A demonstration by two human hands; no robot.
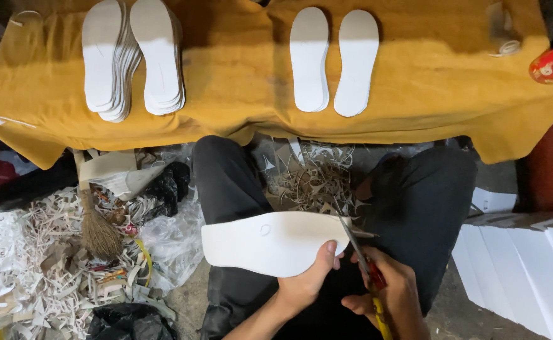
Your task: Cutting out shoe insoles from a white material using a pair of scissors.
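1. the surface (238,94) under a mustard-yellow cloth carries four stacks of cut white insoles (131,56), two thick ones to the left and two thin ones to the right; they lie flat and keep their outline, so the sheet looks light yet fairly stiff
2. on the floor, a heap of white trimmings (30,252) lies beside a small broom (97,230), with more curls between the knees; the strips curl freely, which suggests the stuff bends and would crease if squeezed
3. the white insole blank (273,242) is held level above the lap, well below the surface; it spans out unsupported without drooping, so it seems rigid enough to hold from one end
4. the left hand (311,280) pinches the blank's near edge close to the cut, thumb on top, a sensible place to steady it
5. the right hand (390,289) is closed round the handles of the scissors (358,252), blades at the blank's right end
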